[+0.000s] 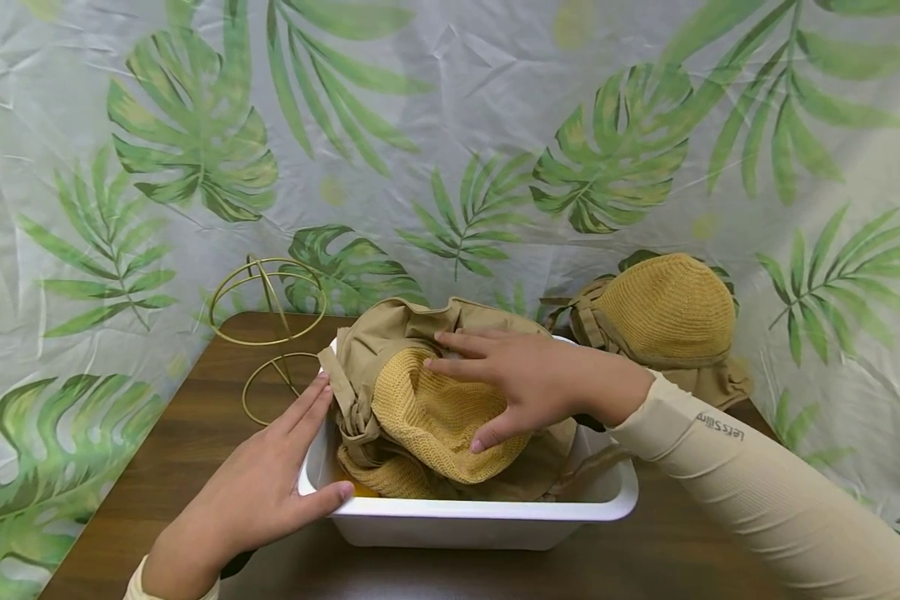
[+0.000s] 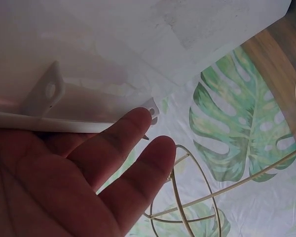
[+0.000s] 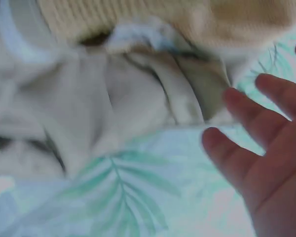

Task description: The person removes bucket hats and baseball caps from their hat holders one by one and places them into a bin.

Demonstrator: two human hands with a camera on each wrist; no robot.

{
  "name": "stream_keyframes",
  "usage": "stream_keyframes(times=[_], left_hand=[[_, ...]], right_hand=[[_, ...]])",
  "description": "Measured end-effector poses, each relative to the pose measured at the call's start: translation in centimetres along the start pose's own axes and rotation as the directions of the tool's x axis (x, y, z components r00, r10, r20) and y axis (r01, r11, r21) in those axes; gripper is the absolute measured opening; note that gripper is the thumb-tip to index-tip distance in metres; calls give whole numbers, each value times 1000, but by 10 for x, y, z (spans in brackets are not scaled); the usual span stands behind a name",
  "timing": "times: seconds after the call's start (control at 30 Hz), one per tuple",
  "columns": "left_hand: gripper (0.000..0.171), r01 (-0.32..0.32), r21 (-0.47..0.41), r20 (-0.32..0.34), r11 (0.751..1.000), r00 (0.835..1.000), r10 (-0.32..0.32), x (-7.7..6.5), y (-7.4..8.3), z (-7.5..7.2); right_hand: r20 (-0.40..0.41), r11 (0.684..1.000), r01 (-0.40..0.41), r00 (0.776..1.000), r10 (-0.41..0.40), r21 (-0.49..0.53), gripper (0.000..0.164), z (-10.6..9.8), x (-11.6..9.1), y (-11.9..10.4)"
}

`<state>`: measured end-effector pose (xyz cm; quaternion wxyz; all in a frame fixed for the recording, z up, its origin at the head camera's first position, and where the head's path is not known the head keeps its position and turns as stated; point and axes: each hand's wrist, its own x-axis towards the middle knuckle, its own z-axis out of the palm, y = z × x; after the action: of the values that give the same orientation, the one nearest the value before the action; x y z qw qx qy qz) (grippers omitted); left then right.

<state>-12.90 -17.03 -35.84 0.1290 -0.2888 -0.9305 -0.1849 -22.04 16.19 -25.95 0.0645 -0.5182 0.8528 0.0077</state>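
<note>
White tub (image 1: pixel 465 510) containing yellow-and-khaki hat (image 1: pixel 438 425)
Left hand (image 1: pixel 266 483), fingers straight, at nine-o'clock rim; right hand (image 1: pixel 536 375) spread over hat

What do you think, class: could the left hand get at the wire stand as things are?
Probably yes: the wire stand is just beyond the left hand, with nothing showing between them, though the hand would likely have to leave the tub.

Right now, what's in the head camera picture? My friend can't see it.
The right hand is spread over a tan-yellow hat in a white tub, while the left hand touches the tub's left rim. Another hat sits right, a gold wire stand left, on a wooden table before leafy cloth.
</note>
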Motion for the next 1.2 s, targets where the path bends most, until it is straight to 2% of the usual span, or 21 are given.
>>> stream_keyframes(times=[0.13,0.23,0.47,0.67,0.83,0.93,1.2], left_hand=[[99,-2,-1,-1,1000,1000,2,0,0,-1],[98,-2,-4,0,1000,1000,2,0,1,-1],[98,2,-4,8,1000,1000,-2,0,1,-1],[98,10,-4,15,1000,1000,-10,-1,2,-1],[98,18,-7,14,1000,1000,-18,-1,3,-3],[98,12,-3,10,1000,1000,-12,0,3,-3],[97,6,-1,7,1000,1000,-6,1,2,-2]], right_hand=[[-137,992,89,985,-101,-90,89,-17,1,6],[-174,987,102,977,-124,-127,88,-23,9,12],[-73,997,52,996,-56,-64,92,-7,35,23],[-35,992,96,995,-99,-83,96,3,43,14],[-1,987,157,988,-157,-45,98,4,43,-1],[12,982,184,983,-184,-40,95,8,42,-7],[20,982,185,983,-185,-24,81,20,42,-8]])
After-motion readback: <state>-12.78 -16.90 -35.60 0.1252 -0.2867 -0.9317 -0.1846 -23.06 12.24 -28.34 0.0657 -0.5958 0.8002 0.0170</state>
